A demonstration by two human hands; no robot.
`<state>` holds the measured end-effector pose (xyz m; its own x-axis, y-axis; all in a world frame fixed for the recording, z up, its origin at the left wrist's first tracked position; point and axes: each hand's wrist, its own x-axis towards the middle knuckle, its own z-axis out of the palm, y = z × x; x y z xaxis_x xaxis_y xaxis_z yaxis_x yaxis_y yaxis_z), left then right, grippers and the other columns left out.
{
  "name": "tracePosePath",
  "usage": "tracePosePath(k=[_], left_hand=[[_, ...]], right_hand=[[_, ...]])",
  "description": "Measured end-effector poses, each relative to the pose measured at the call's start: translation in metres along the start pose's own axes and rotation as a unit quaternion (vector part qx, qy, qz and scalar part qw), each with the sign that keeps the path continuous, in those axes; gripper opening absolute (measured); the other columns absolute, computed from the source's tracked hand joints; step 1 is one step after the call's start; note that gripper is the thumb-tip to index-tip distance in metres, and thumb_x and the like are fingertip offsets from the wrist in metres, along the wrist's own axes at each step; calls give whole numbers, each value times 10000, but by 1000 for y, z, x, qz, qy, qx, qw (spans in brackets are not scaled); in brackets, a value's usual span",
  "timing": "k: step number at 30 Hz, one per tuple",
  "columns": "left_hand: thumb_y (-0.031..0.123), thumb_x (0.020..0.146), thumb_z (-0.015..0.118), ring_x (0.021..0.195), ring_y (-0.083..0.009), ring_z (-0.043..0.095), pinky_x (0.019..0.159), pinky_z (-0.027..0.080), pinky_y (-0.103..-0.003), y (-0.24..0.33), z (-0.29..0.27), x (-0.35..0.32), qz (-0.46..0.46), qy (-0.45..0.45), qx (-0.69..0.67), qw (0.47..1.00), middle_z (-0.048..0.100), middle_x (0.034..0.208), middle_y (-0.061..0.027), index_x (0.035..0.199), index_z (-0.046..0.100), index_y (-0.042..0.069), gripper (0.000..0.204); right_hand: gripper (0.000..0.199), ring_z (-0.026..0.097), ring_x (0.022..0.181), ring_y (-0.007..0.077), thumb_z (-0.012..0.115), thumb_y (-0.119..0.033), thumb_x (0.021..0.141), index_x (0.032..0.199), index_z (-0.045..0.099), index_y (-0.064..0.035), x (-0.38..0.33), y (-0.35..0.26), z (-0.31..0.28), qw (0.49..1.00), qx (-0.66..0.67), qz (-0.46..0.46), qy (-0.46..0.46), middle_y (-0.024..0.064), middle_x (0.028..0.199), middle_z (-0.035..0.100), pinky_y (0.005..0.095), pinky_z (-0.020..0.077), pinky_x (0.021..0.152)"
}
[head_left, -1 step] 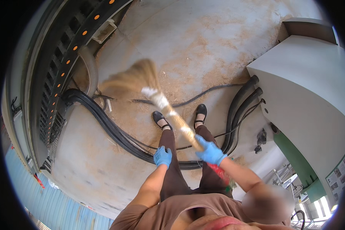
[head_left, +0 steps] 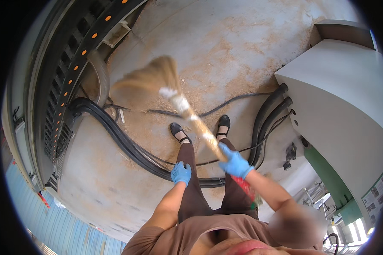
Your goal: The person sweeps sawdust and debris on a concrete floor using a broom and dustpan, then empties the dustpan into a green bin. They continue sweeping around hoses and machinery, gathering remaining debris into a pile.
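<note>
Gripping the broom (head_left: 187, 108) handle, my right hand (head_left: 235, 162) wraps its fingers shut so the straw head reaches sawdust (head_left: 225, 80) well beyond them; my left hand (head_left: 181, 172) hangs loosely curled, empty, beside my thigh.

Left hand (head_left: 181, 173): thin blue disposable glove, forearm bare | Right hand (head_left: 235, 163): matching blue glove, forearm bare | Torso: short-sleeved brown top (head_left: 191, 233) | Legs: dark brown trousers (head_left: 191, 187) | Feet: black strapped flat shoes (head_left: 178, 129), pale socks beneath
</note>
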<state>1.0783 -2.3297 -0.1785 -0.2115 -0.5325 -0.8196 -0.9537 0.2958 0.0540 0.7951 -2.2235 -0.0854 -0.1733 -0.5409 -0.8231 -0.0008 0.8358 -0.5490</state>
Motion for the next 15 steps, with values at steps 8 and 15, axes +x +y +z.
tracePosePath(k=[8,15], left_hand=[[359,939,572,1012,-379,681,907,518,-491,-2,2,-5,-19,-8,-23,1000,709,1075,-188,1023,696,41,352],[362,930,578,1005,-371,692,891,529,-483,4,3,-2,-12,10,-15,1000,720,1070,-188,991,705,51,341]], right_hand=[[705,705,1045,449,655,-174,866,1514,398,-65,224,-79,-79,993,51,23,106,323,1099,701,512,558,871],[819,624,1204,477,636,-174,868,1596,264,-124,142,-59,47,990,-89,64,-83,351,1253,640,519,480,1052]])
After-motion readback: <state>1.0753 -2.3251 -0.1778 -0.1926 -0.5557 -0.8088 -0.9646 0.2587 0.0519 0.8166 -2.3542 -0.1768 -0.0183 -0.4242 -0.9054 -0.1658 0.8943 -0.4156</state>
